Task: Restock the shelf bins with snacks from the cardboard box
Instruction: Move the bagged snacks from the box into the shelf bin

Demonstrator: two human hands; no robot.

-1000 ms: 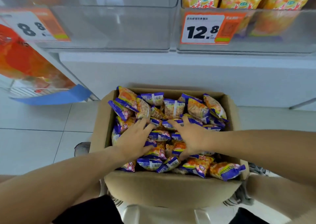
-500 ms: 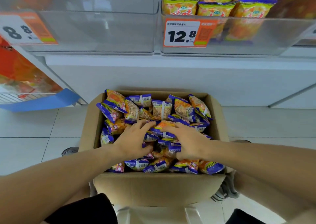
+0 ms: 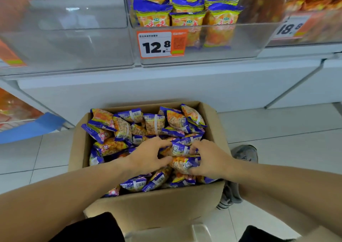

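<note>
An open cardboard box (image 3: 162,204) on the floor is heaped with small orange-and-purple snack packets (image 3: 153,123). Both of my hands are inside it. My left hand (image 3: 148,157) curls its fingers and thumb around a small bunch of packets (image 3: 180,155) near the box's middle. From the other side my right hand (image 3: 211,158) grips the same bunch, thumb under and fingers over. Above, a clear shelf bin (image 3: 203,55) with a 12.8 price tag (image 3: 161,44) holds matching upright bags at its back.
A clear bin (image 3: 64,44) to the left of the 12.8 bin looks empty. Another bin with an 18.8 tag (image 3: 290,28) holds orange bags at far right. A white shelf base (image 3: 148,88) stands behind the box. A grey shoe (image 3: 244,153) rests beside the box's right wall.
Both hands have closed in from flat on the packets to gripping a bunch between them. The camera has tilted upward, bringing the bins closer.
</note>
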